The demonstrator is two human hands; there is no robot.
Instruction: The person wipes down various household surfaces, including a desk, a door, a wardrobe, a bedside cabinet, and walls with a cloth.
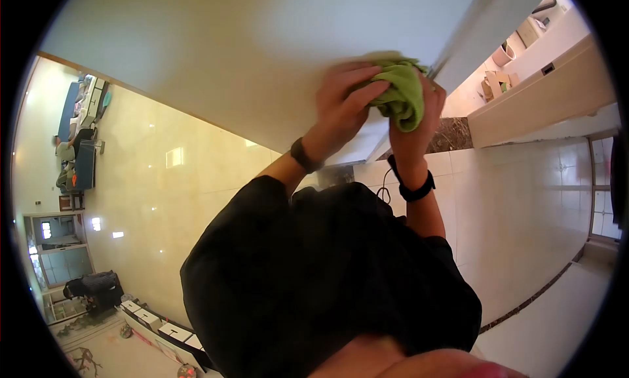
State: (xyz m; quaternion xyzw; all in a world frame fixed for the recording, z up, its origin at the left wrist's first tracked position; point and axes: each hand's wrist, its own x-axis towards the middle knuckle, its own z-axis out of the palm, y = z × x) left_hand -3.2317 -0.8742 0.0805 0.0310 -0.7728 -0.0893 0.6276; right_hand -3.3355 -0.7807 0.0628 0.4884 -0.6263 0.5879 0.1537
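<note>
A crumpled green cloth point(403, 93) is bunched between my two hands, against the edge side of a large white door point(262, 43). My left hand point(344, 99) is slightly blurred, its fingers bent over the cloth's left side. On the other side, my right hand point(419, 119) is closed around the cloth, with most of its fingers hidden behind the fabric. A dark band point(304, 156) circles my left wrist, and a black strap point(416, 188) is on my right. Just beyond the cloth, a small metallic part at the door's edge is mostly covered.
Right of the door, a doorway frame point(544, 93) opens on a room with a cardboard box point(499, 84). Glossy tiles point(170, 181) spread out at left. A person sits by a blue sofa point(85, 165); another person point(95, 286) is near a low white-drawered cabinet point(147, 319).
</note>
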